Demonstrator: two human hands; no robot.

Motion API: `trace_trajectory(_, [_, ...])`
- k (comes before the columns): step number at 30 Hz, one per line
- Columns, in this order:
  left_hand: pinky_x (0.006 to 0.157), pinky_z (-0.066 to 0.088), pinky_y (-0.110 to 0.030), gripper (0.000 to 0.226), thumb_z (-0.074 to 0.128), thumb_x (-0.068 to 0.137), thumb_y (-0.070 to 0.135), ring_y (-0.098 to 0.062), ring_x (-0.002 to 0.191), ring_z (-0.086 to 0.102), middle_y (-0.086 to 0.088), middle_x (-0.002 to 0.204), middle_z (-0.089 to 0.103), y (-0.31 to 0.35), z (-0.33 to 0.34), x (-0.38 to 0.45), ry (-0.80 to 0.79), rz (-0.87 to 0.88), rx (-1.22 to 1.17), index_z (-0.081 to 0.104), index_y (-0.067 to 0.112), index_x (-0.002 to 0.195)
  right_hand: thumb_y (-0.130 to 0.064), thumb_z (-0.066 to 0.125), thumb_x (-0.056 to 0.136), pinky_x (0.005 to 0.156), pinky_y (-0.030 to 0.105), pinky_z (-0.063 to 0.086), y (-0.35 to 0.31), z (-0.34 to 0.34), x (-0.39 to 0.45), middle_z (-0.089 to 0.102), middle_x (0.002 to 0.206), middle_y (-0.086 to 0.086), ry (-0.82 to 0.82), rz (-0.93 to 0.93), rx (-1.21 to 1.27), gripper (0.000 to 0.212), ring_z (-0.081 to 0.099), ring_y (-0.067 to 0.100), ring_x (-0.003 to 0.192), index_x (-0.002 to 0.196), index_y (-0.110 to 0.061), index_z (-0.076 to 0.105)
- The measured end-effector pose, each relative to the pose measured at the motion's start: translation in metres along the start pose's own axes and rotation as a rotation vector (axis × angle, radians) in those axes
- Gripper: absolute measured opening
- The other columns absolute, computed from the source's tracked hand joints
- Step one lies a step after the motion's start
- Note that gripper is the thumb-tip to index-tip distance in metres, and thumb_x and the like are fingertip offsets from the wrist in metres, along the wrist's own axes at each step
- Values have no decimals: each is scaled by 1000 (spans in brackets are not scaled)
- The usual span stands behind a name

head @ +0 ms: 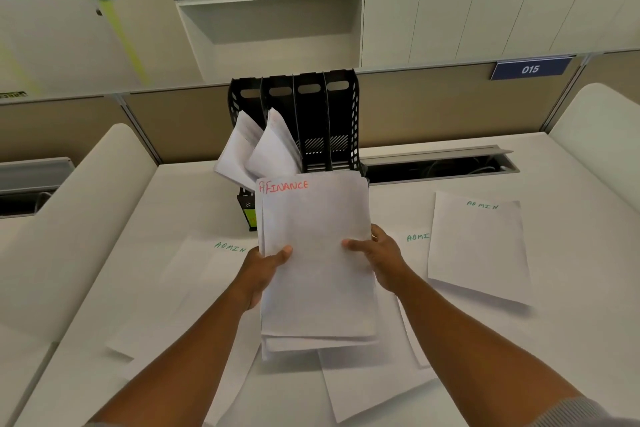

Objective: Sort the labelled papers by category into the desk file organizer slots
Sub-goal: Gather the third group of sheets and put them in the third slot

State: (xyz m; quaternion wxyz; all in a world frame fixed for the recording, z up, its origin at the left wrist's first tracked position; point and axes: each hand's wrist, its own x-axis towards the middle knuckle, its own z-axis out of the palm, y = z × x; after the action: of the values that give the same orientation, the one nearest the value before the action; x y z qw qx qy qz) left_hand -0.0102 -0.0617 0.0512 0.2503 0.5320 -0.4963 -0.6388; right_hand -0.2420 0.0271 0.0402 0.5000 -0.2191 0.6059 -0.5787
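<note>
Your left hand (268, 265) pinches the FINANCE stack (315, 260) on its left edge, and your right hand (375, 258) clamps the right edge. The stack is up off the desk, just near of the organizer (311, 121). I'd square the edges first, then slide it into an empty right slot.
</note>
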Motion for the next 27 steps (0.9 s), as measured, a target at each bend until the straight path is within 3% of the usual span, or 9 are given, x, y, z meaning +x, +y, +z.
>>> trace_trajectory(5, [105,45,-47,41,75,84,28,-25,111,65,-5,114,72,26,-7,-1,9,123,-51,65,13,121,-12,84,64,85,38,55,-20,-1,3,74,102,5,-108,-70,-57,42,69,27,98,104,-15,72])
trace_trajectory(9, [103,47,-47,43,73,86,27,-28,113,64,-6,117,71,43,-10,-4,-24,196,-9,63,12,125,-17,86,66,82,34,57,-35,7,-2,75,99,2,-143,-155,-120,43,70,23,94,106,-18,71])
trace_trajectory(12, [97,52,-49,46,70,87,30,-31,108,65,-10,116,69,52,-6,-10,20,255,23,60,11,127,-22,81,74,65,17,54,-43,19,-5,74,88,-3,-71,-260,-238,25,69,17,84,97,-20,71])
trace_trajectory(14, [94,53,-50,48,68,88,35,-32,105,64,-13,115,67,56,-1,-12,53,295,32,58,10,128,-28,76,81,57,11,48,-46,27,-6,69,89,-1,15,-325,-304,27,65,13,80,104,-16,68])
trace_trajectory(17, [86,56,-40,40,61,92,39,-26,101,66,-7,109,69,58,7,-14,63,367,75,60,15,123,-29,68,88,50,4,43,-47,36,-8,64,90,-1,127,-405,-338,32,59,3,77,116,-14,64])
trace_trajectory(19, [80,57,-31,23,58,95,39,-20,97,68,0,103,71,58,12,-15,61,412,108,63,26,113,-28,63,91,50,3,42,-47,41,-10,64,93,-1,181,-442,-348,32,59,7,77,119,-14,62])
trace_trajectory(22, [79,57,-27,8,55,96,38,-16,95,67,7,99,69,54,20,-14,74,455,124,59,36,102,-28,57,94,61,6,46,-44,50,-13,62,100,1,194,-505,-351,32,59,16,86,123,-13,58])
trace_trajectory(27, [87,57,-33,39,59,93,40,-21,105,62,0,115,62,48,27,-14,74,447,121,48,29,129,-31,58,93,85,38,55,-39,60,-18,60,107,-1,163,-478,-348,38,59,19,95,128,-17,52])
